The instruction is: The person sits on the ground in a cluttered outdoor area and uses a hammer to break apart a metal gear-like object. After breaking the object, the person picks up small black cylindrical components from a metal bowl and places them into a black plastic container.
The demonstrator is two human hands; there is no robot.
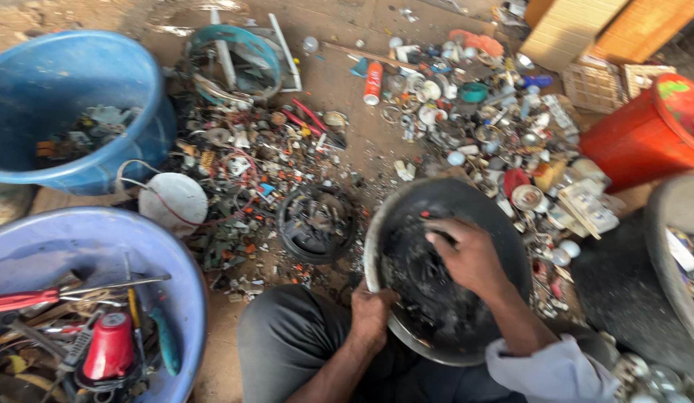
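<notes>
A round, blackened metal pan [407, 216] rests tilted against my knee, its inside coated with dark grime and small bits. My left hand [371, 312] grips the pan's lower left rim. Inside the pan, my right hand [466, 254] lies palm down with fingers spread on the dirty surface, holding nothing that I can see. My dark trouser leg [287, 336] is just left of the pan.
A blue tub [71, 82] with scrap stands at far left, and a pale blue basin [160, 246] of tools sits in front of it. Scrap parts, wires and bulbs litter the ground. A red bucket [638, 138] and a dark basin [664, 216] stand right.
</notes>
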